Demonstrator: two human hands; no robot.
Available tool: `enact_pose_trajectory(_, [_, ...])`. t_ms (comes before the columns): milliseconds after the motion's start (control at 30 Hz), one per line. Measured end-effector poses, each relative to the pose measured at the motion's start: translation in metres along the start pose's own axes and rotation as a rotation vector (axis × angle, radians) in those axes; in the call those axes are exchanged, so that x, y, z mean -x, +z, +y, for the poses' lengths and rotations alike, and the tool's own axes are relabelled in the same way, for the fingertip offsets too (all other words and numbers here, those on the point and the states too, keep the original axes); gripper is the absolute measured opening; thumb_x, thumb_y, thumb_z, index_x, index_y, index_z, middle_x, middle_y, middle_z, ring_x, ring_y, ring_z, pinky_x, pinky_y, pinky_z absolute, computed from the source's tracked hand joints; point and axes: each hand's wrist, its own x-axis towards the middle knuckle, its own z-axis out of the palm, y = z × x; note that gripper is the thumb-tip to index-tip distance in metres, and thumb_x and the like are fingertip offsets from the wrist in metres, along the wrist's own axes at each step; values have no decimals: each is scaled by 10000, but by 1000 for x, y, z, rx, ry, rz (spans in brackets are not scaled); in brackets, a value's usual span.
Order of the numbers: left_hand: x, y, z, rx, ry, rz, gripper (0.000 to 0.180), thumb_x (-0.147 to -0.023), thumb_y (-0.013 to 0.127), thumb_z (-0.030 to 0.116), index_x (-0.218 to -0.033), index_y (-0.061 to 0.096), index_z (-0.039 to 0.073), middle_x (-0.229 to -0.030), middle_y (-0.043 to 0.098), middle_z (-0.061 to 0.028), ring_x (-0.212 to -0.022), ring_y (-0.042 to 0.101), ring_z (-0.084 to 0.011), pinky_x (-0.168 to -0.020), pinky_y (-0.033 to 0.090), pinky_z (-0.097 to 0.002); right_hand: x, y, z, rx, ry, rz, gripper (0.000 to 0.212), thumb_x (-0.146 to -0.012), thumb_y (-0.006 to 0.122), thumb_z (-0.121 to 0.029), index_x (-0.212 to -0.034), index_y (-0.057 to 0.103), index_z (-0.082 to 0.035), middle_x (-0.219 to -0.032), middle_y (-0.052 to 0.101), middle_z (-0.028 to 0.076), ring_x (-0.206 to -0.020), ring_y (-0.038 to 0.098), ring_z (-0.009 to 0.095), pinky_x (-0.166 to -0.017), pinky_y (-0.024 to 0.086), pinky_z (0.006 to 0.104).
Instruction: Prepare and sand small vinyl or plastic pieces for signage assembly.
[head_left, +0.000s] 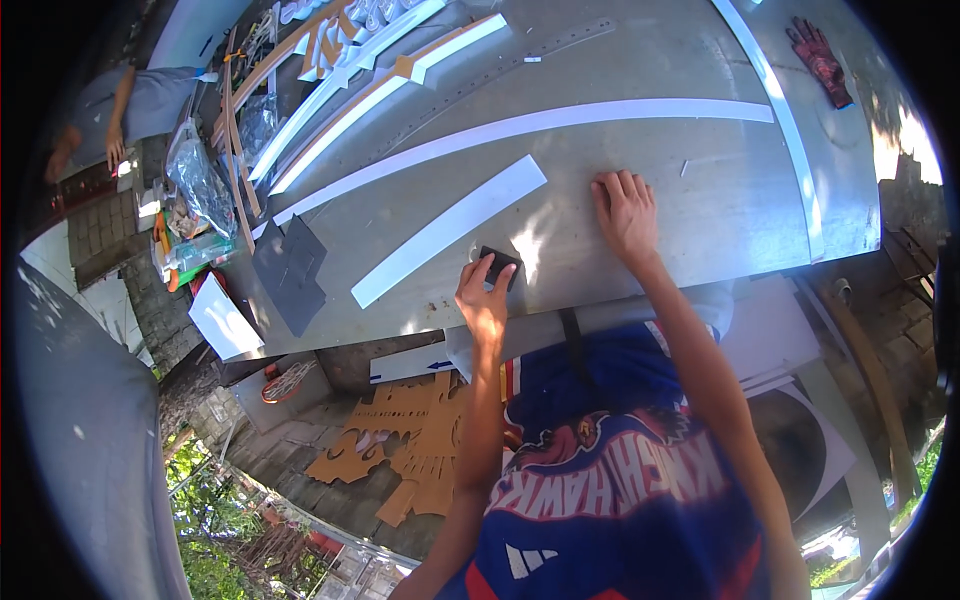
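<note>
Near the table's front edge, my left hand (pixel 484 303) grips a small black square piece (pixel 499 267) between thumb and fingers. Farther right, my right hand (pixel 628 214) rests on the grey tabletop (pixel 590 262) with its fingers curled under; whatever they hold, if anything, is hidden. A short, wide white strip (pixel 450 232) lies slantwise just beyond my left hand. Behind it a long, narrow white strip (pixel 560 120) runs across the table. To the left lie dark grey flat pieces (pixel 290 275), apart from my hand.
White-and-brown trim pieces (pixel 390 100) and a long ruler (pixel 480 85) lie at the far left. Another white strip (pixel 775 95) and a dark red glove (pixel 820 62) are at right. A person's arm (pixel 120 115) shows at left. Brown cut-out sheets (pixel 410 435) lie below the table.
</note>
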Motion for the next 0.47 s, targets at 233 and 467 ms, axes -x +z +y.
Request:
enact_pose_trajectory(233, [-3,19,-6,-105,45,91,386,-708,841,180,-983,640,-2,-939,650,-130,-854,625,-284,-763,511,-390,1,0,-5,37,34,-19,85,-888,622,-171,-882,570,-104,-868,558,71,-843,543,288,-746,416,423])
enact_pose_trajectory(467, [-10,19,-5,-281,0,-21,430,-717,842,226,-1026,625,19,-972,628,-144,-931,634,-293,-836,515,-409,-25,18,-17,-64,112,7,162,-838,682,-196,-933,575,-121,-906,561,89,-873,535,296,-776,388,463])
